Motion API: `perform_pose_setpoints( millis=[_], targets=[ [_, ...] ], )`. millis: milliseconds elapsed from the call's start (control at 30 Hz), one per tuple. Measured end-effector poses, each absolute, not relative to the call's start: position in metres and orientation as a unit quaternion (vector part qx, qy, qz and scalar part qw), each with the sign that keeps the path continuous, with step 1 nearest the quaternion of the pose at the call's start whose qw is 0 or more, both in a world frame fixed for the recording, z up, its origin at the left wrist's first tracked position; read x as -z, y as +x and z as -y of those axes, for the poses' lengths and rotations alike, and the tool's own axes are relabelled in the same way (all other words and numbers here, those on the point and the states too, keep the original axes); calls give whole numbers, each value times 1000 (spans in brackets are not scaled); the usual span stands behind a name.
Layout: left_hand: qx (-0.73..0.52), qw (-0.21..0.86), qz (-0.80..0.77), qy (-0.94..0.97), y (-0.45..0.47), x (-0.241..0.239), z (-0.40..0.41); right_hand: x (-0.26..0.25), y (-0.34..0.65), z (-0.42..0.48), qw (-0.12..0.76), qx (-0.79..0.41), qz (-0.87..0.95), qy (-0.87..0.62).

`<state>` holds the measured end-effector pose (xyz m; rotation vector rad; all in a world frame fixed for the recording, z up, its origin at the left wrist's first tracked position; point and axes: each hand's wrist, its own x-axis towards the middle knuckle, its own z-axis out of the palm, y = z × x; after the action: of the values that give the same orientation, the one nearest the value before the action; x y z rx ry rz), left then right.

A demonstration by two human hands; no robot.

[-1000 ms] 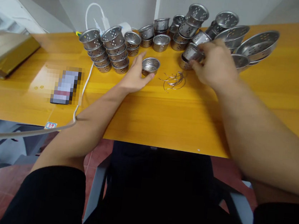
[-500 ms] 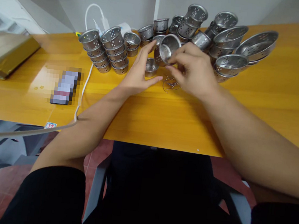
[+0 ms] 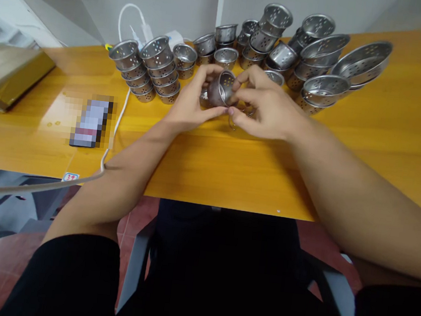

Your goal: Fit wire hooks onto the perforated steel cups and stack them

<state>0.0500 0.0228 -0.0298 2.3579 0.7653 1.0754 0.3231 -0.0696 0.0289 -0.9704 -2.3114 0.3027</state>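
Note:
A small perforated metal cup (image 3: 217,92) is tilted with its mouth toward the right, just above the table. My left hand (image 3: 187,102) is closed around its left side, thumb along the bottom. My right hand (image 3: 268,103) grips the rim on the right, fingertips at the mouth and thumb at the lower edge. Several thin bent wires (image 3: 231,124) lie on the table under my right hand, partly hidden by it. Another small metal cup stands behind my left fingers and is mostly covered.
Two leaning stacks of perforated cups (image 3: 163,71) stand to the left. More cups (image 3: 262,37) and wider metal bowls (image 3: 324,90) are piled along the back and right. A phone (image 3: 91,123), a white cable (image 3: 118,122) and a cardboard box (image 3: 14,77) are on the left side.
The cup has come down and slightly left, from my right hand's raised grip into my left hand. My left fingers, apart before, are now around it. My right hand has lowered with it.

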Motion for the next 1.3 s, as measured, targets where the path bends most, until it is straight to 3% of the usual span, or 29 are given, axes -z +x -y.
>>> perform_pose_setpoints(
  millis=[1300],
  targets=[
    [-354, 261, -254, 861, 35, 16, -19, -45, 333, 69, 257, -159, 873, -383]
  ],
)
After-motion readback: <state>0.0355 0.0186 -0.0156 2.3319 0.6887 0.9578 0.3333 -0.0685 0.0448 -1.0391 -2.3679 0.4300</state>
